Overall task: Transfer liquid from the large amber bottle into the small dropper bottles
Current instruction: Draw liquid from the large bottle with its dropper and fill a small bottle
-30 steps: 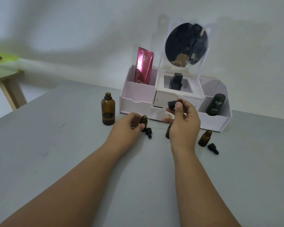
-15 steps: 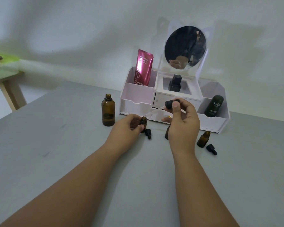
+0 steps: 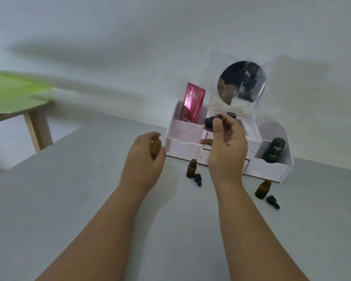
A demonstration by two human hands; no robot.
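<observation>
Setting: home vanity corner | white plastic cosmetics organiser (image 3: 187,132) with round mirror (image 3: 241,84) | pink cosmetic tube (image 3: 192,104) inside it | grey tabletop (image 3: 69,199) beneath

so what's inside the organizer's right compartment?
A dark green Kahf bottle stands tilted in the white organizer. Its base is hidden by the compartment's front wall; nothing else shows there.

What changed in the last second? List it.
The left hand let go of the small dropper bottle and closed around the large amber bottle. The right hand raised its dropper. Loose caps and the organizer stayed put.
</observation>
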